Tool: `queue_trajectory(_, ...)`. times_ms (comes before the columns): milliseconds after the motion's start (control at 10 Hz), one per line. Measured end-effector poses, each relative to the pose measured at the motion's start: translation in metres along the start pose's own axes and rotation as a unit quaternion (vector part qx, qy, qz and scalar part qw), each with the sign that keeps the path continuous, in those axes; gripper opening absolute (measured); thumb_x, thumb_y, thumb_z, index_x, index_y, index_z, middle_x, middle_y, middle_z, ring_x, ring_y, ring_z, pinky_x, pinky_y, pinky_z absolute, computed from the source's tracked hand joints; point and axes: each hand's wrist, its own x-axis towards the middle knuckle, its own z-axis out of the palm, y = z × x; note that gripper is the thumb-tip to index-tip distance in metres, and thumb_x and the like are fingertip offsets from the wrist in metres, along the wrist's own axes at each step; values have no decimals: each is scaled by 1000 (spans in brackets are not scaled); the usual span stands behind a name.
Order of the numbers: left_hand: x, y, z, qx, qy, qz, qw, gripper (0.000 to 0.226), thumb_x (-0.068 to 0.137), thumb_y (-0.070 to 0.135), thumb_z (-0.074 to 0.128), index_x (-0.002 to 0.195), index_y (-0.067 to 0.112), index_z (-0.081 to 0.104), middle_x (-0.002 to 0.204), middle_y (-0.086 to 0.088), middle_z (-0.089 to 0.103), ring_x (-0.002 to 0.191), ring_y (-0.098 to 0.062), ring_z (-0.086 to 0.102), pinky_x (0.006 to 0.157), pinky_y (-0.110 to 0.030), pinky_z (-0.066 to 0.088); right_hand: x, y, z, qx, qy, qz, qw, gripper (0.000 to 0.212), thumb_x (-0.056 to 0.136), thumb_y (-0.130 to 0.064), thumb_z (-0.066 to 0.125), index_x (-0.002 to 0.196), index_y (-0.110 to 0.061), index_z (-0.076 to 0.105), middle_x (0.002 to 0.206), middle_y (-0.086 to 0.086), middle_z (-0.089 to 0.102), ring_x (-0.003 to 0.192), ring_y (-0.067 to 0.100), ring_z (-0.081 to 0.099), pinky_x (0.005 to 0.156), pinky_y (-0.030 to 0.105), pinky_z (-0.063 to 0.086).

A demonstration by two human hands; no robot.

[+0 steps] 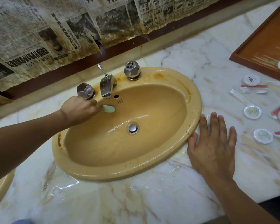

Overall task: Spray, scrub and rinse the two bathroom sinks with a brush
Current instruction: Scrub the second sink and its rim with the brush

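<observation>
Marble counter, tray, toiletries beside sink, left hand holding brush

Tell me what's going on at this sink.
A person is cleaning the tan sink. Their left hand holds a pale green object, probably the scrubber, against the back wall of the basin just below the left tap. The right hand rests flat on the marble counter beside the rim. Water glistens around the drain, and orange stains show on the rim near the right tap.
</observation>
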Motion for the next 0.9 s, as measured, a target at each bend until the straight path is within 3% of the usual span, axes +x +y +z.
queue_trajectory(100,4,13,-1,47,-23,2,999,46,93,11,61,139,8,56,98,-8,66,58,-29,66,43,-30,36,0,-2,0,2,-3,3,1000,66,98,-39,30,158,-11,35,165,16,29,155,30,20,124,57,13)
queue_trajectory(200,5,29,-3,109,-102,97,984,51,102,7,37,153,7,35,127,-7,63,79,-23,70,54,-33,42,0,-1,0,6,-3,5,1000,66,98,-39,31,158,-11,35,165,16,29,155,30,20,124,57,13)
queue_trajectory(300,11,17,-1,83,4,25,996,57,92,3,57,148,3,43,108,-16,67,61,-29,66,45,-31,45,0,-1,0,1,-4,4,1000,66,98,-39,31,158,-11,36,165,16,29,155,30,20,124,58,14)
queue_trajectory(400,27,20,4,-37,66,-43,996,53,86,0,70,137,2,54,72,-16,58,41,-27,52,37,-27,37,0,-2,1,2,-2,5,1000,66,97,-38,33,157,-10,37,165,16,29,155,30,21,124,58,14)
queue_trajectory(500,36,31,8,-63,66,-33,995,49,89,3,68,136,2,54,77,-16,61,42,-21,41,35,-26,37,0,-2,0,1,0,5,1000,65,97,-38,33,157,-10,37,164,17,30,154,31,22,124,57,14)
queue_trajectory(600,22,31,14,30,-2,22,999,52,96,6,56,147,3,48,104,-13,66,53,-23,57,40,-28,41,-1,-1,0,8,7,4,1000,65,98,-37,34,156,-9,38,164,18,31,154,31,23,124,58,14)
queue_trajectory(700,7,13,8,-14,36,-13,999,45,96,1,51,141,3,55,91,-14,63,51,-27,57,39,-30,43,0,-2,0,6,3,4,1000,65,98,-38,33,157,-10,37,164,17,31,154,31,22,124,58,14)
queue_trajectory(800,1,7,4,-44,87,-80,992,40,92,4,69,132,3,62,76,-14,56,45,-28,52,36,-30,41,0,-2,1,7,2,7,1000,66,98,-38,31,157,-10,37,164,16,30,155,30,21,124,58,14)
queue_trajectory(900,-3,26,9,-8,-54,19,998,46,100,13,58,145,8,49,98,-8,64,63,-29,66,48,-33,50,0,-2,0,9,1,6,1000,65,98,-38,32,157,-10,37,164,17,30,155,30,21,124,58,14)
